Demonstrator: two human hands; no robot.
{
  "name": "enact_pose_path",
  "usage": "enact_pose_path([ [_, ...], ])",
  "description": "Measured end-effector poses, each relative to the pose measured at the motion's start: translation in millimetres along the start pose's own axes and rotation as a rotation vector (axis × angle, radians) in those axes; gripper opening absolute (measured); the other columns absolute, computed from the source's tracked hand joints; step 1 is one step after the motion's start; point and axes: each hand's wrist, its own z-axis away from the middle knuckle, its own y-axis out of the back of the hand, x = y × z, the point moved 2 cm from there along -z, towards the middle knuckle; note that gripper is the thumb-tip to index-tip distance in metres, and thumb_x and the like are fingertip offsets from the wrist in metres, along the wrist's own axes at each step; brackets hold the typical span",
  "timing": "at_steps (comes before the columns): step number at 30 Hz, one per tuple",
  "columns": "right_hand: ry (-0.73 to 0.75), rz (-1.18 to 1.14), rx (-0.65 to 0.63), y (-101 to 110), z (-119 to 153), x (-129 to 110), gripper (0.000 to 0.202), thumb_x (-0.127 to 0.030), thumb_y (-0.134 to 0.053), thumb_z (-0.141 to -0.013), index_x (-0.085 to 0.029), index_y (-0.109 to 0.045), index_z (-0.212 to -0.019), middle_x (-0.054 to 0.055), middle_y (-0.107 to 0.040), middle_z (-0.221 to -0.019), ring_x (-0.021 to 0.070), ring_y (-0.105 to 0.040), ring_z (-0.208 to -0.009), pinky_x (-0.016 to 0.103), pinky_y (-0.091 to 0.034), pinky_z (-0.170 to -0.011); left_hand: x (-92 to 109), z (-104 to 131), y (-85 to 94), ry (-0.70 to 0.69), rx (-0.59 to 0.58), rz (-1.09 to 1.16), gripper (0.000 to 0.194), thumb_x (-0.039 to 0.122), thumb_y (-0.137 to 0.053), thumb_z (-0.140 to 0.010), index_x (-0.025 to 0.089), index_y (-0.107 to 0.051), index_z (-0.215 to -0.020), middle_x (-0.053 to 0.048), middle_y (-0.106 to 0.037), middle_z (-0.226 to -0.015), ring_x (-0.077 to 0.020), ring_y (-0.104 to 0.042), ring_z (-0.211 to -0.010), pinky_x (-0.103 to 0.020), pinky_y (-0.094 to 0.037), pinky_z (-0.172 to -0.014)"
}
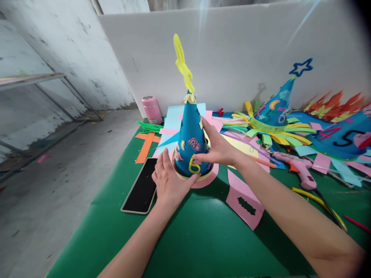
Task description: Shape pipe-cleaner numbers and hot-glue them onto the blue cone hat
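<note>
A blue paper cone hat stands upright, decorated with cut-outs and a yellow figure 6. A bent yellow fuzzy stem rises from its tip. Low on the hat's left side, my left hand holds it, thumb along the bottom rim. My right hand grips the right side, its thumb touching the 6 and its other fingers partly hidden behind the cone. Pink paper shows beneath the hat's rim.
A phone lies left of the hat on the green table. Behind are a pink bottle and green stems. To the right are cut pink paper, a pink glue gun and another decorated cone hat.
</note>
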Motion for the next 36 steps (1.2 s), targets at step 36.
enact_pose_path([
  [36, -0.006, 0.046, 0.039, -3, 3, -4, 0.099, -0.032, -0.067, -0.062, -0.025, -0.004, -0.138, 0.007, -0.023, -0.142, 0.0308, -0.033, -0.12, 0.047, -0.032, -0.095, -16, -16, -24.4, -0.05, -0.112, 0.275, 0.101, 0.042, -0.069, -0.055, 0.02, -0.011, -0.135, -0.015, -0.044, -0.126, -0.0314, -0.04, -0.116, -0.051, -0.029, -0.093],
])
